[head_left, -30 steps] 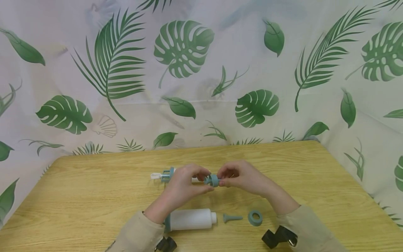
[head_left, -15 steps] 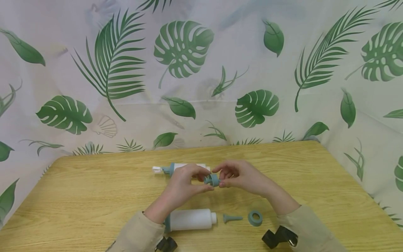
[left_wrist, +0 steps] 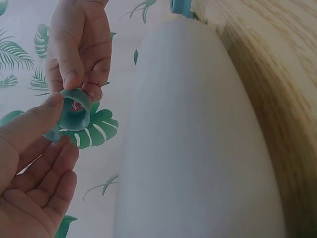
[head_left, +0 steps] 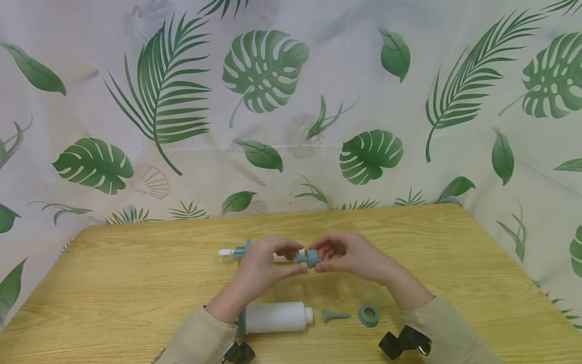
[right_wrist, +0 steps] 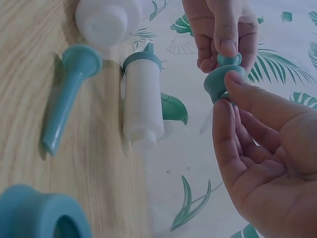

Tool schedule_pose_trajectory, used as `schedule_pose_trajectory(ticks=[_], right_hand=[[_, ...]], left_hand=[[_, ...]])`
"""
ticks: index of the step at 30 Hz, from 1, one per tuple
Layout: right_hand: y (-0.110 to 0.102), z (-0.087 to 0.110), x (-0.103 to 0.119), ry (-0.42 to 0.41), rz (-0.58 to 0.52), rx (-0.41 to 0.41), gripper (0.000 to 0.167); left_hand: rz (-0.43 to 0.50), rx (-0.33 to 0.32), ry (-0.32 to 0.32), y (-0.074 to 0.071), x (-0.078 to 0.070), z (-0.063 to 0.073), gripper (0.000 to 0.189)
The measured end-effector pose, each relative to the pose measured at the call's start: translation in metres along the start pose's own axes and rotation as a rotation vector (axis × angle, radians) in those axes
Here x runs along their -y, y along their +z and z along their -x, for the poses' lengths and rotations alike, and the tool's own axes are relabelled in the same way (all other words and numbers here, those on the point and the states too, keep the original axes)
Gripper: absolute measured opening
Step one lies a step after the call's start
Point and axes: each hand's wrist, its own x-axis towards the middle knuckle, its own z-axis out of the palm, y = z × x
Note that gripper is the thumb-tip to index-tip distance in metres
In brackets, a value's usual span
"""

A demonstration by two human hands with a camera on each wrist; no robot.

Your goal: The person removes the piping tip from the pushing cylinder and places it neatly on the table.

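Above the table my left hand (head_left: 265,265) pinches a small teal plug with a flared end (right_wrist: 229,59) between thumb and fingers. Facing it, my right hand (head_left: 347,255) pinches a teal ring (head_left: 312,258) by its rim. Plug and ring meet between the two hands, the plug's stem running into the ring. How deep it sits is hidden by the fingers. Behind my left hand lies a white cylinder (right_wrist: 143,96) with a teal collar and a pale tip (head_left: 225,252), largely covered in the head view.
Nearer the front lies another white cylinder (head_left: 278,316) with a teal collar, its left end behind my left wrist. To its right are a teal flared pin (head_left: 336,315) and a loose teal ring (head_left: 369,315). The wooden table (head_left: 136,293) ends at a leaf-patterned cloth (head_left: 291,101).
The held ring has shifted slightly right along the plug, and my right fingers have moved on it. The far cylinder with the pale tip has rocked away and back. The front parts are unmoved.
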Motion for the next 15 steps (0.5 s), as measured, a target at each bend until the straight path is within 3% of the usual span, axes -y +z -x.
schedule_pose_trajectory(ticks=[15], right_hand=[[-0.006, 0.0021, 0.0028, 0.037, -0.029, -0.003, 0.034]], left_hand=[[-0.001, -0.015, -0.013, -0.0068, 0.0001, 0.0016, 0.022]])
